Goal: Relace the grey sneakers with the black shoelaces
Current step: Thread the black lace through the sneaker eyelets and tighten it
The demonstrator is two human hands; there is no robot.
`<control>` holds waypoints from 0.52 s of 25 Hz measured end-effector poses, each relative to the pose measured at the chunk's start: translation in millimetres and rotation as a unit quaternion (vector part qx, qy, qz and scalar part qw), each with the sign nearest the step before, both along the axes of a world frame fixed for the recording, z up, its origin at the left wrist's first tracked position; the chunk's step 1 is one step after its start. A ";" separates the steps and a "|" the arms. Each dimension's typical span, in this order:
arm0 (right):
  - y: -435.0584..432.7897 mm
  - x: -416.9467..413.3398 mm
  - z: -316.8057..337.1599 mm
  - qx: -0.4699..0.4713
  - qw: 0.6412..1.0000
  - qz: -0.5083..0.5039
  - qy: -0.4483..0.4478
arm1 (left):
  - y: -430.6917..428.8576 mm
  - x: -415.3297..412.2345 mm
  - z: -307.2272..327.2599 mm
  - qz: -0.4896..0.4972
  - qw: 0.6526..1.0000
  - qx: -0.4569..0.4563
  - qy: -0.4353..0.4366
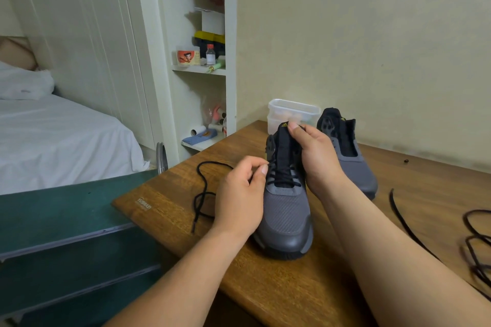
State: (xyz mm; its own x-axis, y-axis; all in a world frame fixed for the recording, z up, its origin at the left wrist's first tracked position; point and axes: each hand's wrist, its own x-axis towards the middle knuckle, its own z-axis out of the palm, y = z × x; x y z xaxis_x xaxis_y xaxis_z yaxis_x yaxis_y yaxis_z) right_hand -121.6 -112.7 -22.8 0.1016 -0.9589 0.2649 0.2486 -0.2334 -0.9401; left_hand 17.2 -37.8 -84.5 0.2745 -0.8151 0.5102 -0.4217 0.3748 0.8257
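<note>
My left hand (240, 194) pinches the lace (205, 184) at the near sneaker (285, 212)'s left eyelets; my right hand (317, 159) grips its tongue (283, 139). The far sneaker (356, 170) stands just right.

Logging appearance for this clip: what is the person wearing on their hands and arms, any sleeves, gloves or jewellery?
Nothing worn shows. The left hand and right hand are bare: no gloves, rings, watch or bracelet. The left forearm and right forearm are bare too, with no sleeve in view down to the picture's lower edge. The visible thumbnails are short and unpainted.
</note>
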 end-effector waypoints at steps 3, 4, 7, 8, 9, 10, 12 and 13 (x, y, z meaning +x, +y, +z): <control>1.7 0.7 0.7 -0.007 1.000 -0.001 0.003 | 0.0 1.3 2.3 0.014 0.998 -0.016 -0.062; 1.5 0.6 0.5 -0.009 1.000 -0.002 0.003 | 0.3 1.9 3.7 0.024 0.995 -0.024 -0.093; 2.1 -0.4 0.4 -0.006 1.000 -0.002 0.003 | 1.2 2.5 6.9 0.030 0.991 -0.041 -0.123; 2.2 -0.4 0.8 -0.004 1.000 0.000 0.002 | 1.9 2.4 8.1 0.027 0.991 -0.044 -0.121; 2.4 -0.5 0.7 -0.002 1.000 -0.001 0.002 | 2.6 2.6 9.0 0.024 0.991 -0.049 -0.125; 2.2 -0.3 0.4 -0.002 1.000 -0.002 0.001 | 1.7 3.3 10.0 0.024 0.989 -0.054 -0.136; 0.8 -0.7 -0.9 -0.005 1.000 0.000 -0.001 | -2.1 6.6 12.4 0.013 0.986 -0.045 -0.158; 0.7 -1.2 -1.1 -0.004 1.000 0.002 -0.003 | -3.6 7.9 14.7 0.000 0.987 -0.033 -0.158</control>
State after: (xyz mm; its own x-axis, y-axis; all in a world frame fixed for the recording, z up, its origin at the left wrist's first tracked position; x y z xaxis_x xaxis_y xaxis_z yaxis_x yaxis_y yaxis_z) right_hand -122.7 -112.0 -23.9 0.1029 -0.9565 0.2730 0.2554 -0.2398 -0.9366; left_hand 25.1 -41.5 -69.7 0.0931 -0.7771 0.6225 -0.6549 0.4232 0.6262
